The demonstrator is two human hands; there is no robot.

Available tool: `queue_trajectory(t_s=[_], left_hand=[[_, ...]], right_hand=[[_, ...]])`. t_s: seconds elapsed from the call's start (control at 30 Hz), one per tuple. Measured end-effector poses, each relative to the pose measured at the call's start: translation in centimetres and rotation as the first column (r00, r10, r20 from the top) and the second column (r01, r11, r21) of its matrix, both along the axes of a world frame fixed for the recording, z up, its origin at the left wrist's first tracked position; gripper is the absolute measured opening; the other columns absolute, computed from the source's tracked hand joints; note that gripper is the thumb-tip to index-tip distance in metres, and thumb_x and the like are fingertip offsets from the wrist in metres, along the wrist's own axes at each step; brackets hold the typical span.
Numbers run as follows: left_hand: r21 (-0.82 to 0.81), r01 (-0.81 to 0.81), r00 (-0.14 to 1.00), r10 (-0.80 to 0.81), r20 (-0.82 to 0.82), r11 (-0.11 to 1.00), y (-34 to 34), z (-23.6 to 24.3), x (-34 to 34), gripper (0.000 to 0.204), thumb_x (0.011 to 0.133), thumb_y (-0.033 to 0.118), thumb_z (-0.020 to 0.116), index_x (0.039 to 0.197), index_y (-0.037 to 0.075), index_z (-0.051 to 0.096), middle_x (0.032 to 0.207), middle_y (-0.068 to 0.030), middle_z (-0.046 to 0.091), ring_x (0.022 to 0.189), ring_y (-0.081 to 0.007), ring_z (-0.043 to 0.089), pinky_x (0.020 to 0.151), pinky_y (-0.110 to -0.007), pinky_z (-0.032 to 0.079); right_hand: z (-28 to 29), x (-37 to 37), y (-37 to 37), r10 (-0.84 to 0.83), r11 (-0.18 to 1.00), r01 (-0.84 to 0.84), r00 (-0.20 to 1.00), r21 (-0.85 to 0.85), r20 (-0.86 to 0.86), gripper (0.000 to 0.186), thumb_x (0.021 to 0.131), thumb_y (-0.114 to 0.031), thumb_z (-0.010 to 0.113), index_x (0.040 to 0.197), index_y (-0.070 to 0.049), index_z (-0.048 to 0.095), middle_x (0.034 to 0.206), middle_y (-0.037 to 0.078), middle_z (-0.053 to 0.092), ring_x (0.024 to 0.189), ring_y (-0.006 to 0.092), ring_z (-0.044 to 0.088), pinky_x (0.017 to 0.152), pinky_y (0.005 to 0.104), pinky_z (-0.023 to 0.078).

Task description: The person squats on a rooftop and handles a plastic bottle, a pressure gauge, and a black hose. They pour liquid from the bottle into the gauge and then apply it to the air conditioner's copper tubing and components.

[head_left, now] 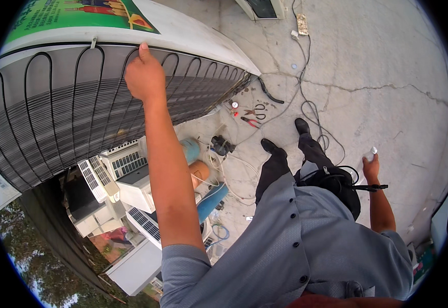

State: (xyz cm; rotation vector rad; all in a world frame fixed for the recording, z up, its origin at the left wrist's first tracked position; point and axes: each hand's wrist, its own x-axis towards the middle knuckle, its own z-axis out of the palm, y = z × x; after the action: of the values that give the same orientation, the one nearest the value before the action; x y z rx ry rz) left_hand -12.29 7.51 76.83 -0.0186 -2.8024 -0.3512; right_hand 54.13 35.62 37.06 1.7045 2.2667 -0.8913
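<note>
The left hand (145, 77) is curled around the black condenser coil (95, 97), which spreads to both sides — thumb at the white cabinet's (198, 43) edge. The right hand (371, 168), well apart, grips a small white object (372, 152). Beside the left forearm (170, 179): a teal cylinder (190, 150), orange cylinder (199, 173) and blue cylinder (213, 200) — contents hidden.

A cracked concrete floor (383, 59) carried a power strip (302, 24) far off, a looping cable (299, 80) nearer, and, left of that, scissors (249, 112), red-handled pliers (253, 123) and a black hose (268, 93).
</note>
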Motion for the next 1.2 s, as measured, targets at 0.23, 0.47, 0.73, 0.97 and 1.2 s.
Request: queue_trajectory(t_s=[0.23,0.47,0.73,0.97,1.2], left_hand=[[0.144,0.323,0.929,-0.284,-0.239,0.935,-3.1,-3.5,4.9,0.035,0.099,0.031,0.06,0.099,-0.001,0.075,0.106,-0.0148,0.073,0.086,-0.0292,0.069,0.075,-0.042,0.053],[0.387,0.015,0.701,-0.286,0.654,0.922,-18.7,-25.2,22.8,0.036,0.093,0.029,0.068,0.11,-0.002,0.072,0.104,-0.02,0.074,0.098,-0.0327,0.071,0.088,-0.037,0.053],[-0.189,-0.75,-0.123,0.147,0.981,0.634,-34.7,-26.5,47.7,0.047,0.096,0.04,0.062,0.131,0.009,0.06,0.105,-0.0077,0.07,0.08,-0.0218,0.067,0.069,-0.039,0.053],[-0.009,-0.909,0.038,0.104,0.994,0.416,-38.0,-26.2,50.9,0.037,0.097,0.034,0.063,0.122,0.007,0.064,0.102,-0.0081,0.072,0.07,-0.0185,0.067,0.059,-0.032,0.051],[0.414,-0.817,0.418,-0.082,0.905,0.402,-38.5,-26.2,44.0,0.041,0.095,0.037,0.068,0.125,0.008,0.065,0.109,-0.0071,0.072,0.082,-0.0161,0.068,0.069,-0.03,0.052]], right_hand=[[0.7,-1.1,1.1,0.037,0.998,-0.035,0.999,0.044,-0.04,0.063,0.085,-0.026,0.074,0.137,0.0,0.048,0.113,0.029,0.067,0.106,0.0471,0.064,0.089,0.051,0.052],[-1.0,-2.9,3.1,0.091,0.994,-0.081,0.986,0.077,-0.138,0.061,0.086,-0.026,0.074,0.136,-0.002,0.049,0.087,0.018,0.069,0.064,0.0262,0.068,0.056,0.0383,0.054],[-1.0,-3.8,3.7,0.24,0.951,-0.21,0.964,0.225,-0.115,0.059,0.085,-0.026,0.076,0.132,-0.002,0.052,0.098,0.02,0.069,0.077,0.0293,0.07,0.061,0.0408,0.055],[2.6,-7.1,-0.5,0.141,0.989,-0.142,0.989,-0.041,-0.036,0.066,0.083,-0.03,0.075,0.136,-0.002,0.047,0.112,0.029,0.068,0.104,0.0473,0.065,0.088,0.0506,0.053],[6.5,-8.7,-6.9,0.23,0.973,-0.231,0.971,-0.007,-0.063,0.064,0.084,-0.029,0.075,0.133,0.0,0.048,0.112,0.031,0.067,0.109,0.0488,0.062,0.091,0.0515,0.051]])
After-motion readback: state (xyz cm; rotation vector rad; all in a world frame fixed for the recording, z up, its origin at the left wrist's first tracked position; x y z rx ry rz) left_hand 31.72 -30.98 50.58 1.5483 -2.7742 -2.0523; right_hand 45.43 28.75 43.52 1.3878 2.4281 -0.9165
